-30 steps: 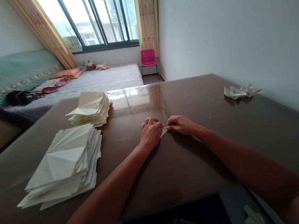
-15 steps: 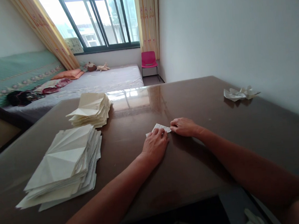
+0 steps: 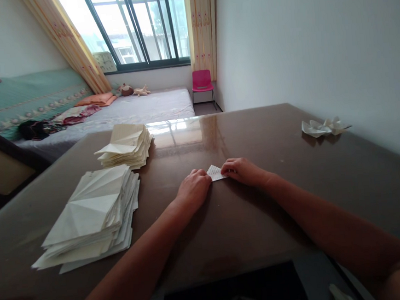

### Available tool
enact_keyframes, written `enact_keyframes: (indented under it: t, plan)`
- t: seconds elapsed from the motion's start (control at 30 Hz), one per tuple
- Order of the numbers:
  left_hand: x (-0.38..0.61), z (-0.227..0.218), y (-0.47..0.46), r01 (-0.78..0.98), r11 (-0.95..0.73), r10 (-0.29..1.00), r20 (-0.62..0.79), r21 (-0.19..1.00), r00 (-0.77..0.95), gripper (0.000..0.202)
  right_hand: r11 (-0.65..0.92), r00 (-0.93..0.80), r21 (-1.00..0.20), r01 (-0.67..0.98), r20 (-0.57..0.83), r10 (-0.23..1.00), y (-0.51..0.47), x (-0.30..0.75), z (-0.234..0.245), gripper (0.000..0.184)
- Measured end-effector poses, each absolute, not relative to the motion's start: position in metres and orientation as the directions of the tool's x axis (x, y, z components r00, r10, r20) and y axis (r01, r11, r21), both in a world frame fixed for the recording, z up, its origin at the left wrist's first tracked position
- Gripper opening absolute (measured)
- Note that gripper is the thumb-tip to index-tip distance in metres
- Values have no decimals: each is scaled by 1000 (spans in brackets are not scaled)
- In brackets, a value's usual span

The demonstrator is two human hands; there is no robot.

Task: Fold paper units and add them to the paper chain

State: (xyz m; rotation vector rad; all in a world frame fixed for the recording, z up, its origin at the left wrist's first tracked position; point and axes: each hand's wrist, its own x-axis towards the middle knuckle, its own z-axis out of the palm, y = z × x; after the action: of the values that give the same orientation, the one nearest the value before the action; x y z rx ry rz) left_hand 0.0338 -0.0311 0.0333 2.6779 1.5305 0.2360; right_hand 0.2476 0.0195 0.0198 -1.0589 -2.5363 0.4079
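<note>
"Where's the paper (image 3: 216,173)?"
"On the tabletop (image 3: 257,134), left hand (image 3: 193,186) curled nearly closed on its nine-o'clock corner, right hand (image 3: 242,170) likewise at three."
"What might spoil it?"
"Uneven tugging could skew the fold or tear a corner."

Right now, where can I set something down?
Bare tabletop: between the right hand and paper shapes; between the cream stack and left hand. Crowded: the left side, with that stack and the white stack; the middle, where both hands touch folded paper.
</note>
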Motion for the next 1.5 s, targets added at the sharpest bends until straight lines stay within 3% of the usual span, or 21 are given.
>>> enact_keyframes:
  t: [0.13,0.27,0.43,0.53,0.63,0.83,1.1,1.3,1.5]
  plan:
    - [15,40,-26,856,-459,887,79,236,454,24,671,-667,-317,670,139,732,18,241,31,17]
    - [15,43,-29,864,-447,893,67,231,445,27,666,-675,-152,730,-9,738,19,218,47,15]
    - [11,41,-28,877,-412,909,48,247,414,27,747,-786,-322,581,18,619,27,192,49,26]
    - [6,36,-22,869,-369,925,41,330,377,24,714,-773,-386,585,3,635,31,189,43,22]
    - [5,33,-19,883,-282,955,23,374,295,21,694,-752,-386,607,3,660,32,190,39,20]
    - [10,34,-21,915,-219,974,26,338,223,18,695,-727,-313,648,19,686,29,190,37,16]
    - [11,36,-22,925,-204,977,13,321,211,17,660,-671,-163,733,-18,741,29,193,44,30]
    - [12,34,-23,922,-215,976,26,322,218,16,640,-665,-221,736,-57,744,36,195,43,31]
    - [13,35,-23,913,-204,979,53,354,198,17,648,-699,-382,659,10,715,39,203,39,12]
